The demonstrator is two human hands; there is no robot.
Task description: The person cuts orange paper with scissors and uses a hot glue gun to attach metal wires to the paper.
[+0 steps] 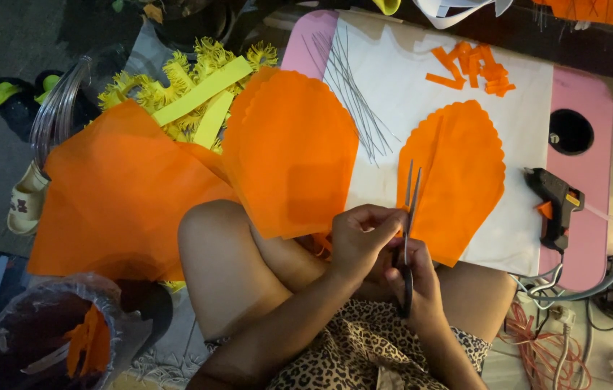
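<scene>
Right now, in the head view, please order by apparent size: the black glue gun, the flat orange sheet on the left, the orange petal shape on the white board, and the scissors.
1. Flat orange sheet
2. Orange petal shape
3. Black glue gun and scissors: these look about alike, and the hands hide part of the scissors, so I do not rank them.

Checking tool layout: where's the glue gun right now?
In the head view the black glue gun lies at the right, on the pink edge of the table, below the round hole and just right of an orange petal sheet.

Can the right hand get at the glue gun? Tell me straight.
Probably yes. The glue gun lies uncovered on the table's right side with nothing between, but the right hand holds scissors, so its grip is busy.
</scene>
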